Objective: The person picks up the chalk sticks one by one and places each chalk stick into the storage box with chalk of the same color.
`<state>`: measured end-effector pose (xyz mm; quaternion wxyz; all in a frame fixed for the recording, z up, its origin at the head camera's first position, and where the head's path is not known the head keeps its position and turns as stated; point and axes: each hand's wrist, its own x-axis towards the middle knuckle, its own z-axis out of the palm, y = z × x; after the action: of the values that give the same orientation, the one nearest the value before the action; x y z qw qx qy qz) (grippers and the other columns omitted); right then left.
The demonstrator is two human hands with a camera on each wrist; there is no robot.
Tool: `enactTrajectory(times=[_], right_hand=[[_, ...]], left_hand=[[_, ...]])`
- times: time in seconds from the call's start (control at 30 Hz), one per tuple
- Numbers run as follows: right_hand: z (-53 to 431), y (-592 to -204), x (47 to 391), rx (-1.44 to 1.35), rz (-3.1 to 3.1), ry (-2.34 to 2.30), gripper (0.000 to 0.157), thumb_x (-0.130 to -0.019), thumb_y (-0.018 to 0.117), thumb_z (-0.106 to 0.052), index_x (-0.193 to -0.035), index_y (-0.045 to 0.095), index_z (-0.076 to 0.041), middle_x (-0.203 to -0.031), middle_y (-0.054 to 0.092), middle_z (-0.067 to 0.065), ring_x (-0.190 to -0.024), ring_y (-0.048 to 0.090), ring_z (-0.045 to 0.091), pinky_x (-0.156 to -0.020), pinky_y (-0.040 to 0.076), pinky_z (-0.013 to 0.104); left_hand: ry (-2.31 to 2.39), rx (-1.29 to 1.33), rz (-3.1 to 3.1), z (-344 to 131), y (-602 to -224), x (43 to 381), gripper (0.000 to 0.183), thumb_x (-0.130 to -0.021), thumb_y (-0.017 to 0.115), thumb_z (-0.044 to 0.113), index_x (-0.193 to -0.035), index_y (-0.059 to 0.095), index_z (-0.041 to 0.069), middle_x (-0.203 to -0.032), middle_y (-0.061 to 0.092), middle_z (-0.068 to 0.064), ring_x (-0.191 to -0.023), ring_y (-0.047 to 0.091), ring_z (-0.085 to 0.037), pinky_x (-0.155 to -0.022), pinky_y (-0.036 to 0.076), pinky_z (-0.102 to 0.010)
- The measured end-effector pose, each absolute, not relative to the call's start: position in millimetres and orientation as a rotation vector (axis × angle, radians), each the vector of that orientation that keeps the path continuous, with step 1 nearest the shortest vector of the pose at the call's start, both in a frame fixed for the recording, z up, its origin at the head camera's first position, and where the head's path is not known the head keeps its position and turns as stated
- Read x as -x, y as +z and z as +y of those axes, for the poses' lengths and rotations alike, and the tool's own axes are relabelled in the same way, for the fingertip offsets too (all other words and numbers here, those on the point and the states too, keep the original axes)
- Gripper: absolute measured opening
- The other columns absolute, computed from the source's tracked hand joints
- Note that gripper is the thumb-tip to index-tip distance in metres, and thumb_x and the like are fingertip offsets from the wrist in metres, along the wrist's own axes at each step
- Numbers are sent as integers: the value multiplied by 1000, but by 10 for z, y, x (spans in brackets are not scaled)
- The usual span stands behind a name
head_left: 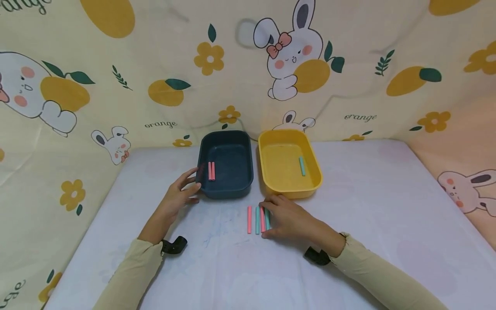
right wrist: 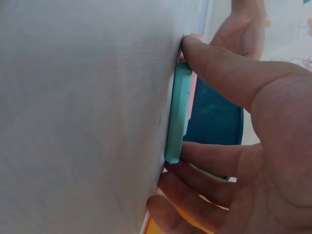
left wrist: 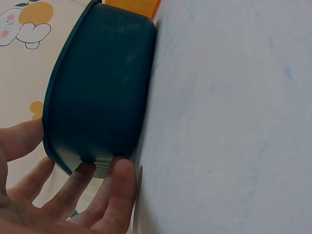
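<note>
My right hand [head_left: 288, 217] spans the chalk sticks on the table, thumb at the near end and index finger at the far end of a pink chalk stick [head_left: 262, 219]. A green chalk stick [right wrist: 178, 114] lies beside it, under the palm. To their left lie another green chalk stick [head_left: 257, 220] and a pink one [head_left: 249, 219]. My left hand [head_left: 176, 200] rests its spread fingers against the outer left side of the dark blue box [left wrist: 102, 83]. Two pink chalk sticks [head_left: 211, 171] lie inside that box.
A yellow box [head_left: 279, 172] with one green chalk stick [head_left: 302, 166] in it stands right of the blue box. Both boxes back onto a patterned cloth wall [head_left: 240, 77]. Faint blue smudges mark the white tabletop [head_left: 217, 267].
</note>
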<state>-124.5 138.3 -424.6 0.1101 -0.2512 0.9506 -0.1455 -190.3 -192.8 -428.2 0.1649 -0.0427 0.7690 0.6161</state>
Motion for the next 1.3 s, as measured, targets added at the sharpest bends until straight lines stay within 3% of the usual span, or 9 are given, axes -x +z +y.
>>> enactTrajectory(times=[0.97,1.3], right_hand=[[1336,-4146,1209,777,2839,-517,82,-70,87,-50,-137,57,-14,-139,55,5,-126,51,23,-109,45,43],[1347,-4079,1218,871,2839,-545,80,-71,87,-47,-137,58,-12,-138,56,6,-121,56,22,-102,50,41]], left_hand=[[1742,131,2198,-1954,-4256,1890,62,-103,56,24,-157,28,34,-162,31,-11,-128,52,-34,-99,54,-39],[1753,112,2201,-1953,-4301,1916,61,-101,58,27,-155,30,35,-160,34,-10,-125,56,-33,-93,57,-35]])
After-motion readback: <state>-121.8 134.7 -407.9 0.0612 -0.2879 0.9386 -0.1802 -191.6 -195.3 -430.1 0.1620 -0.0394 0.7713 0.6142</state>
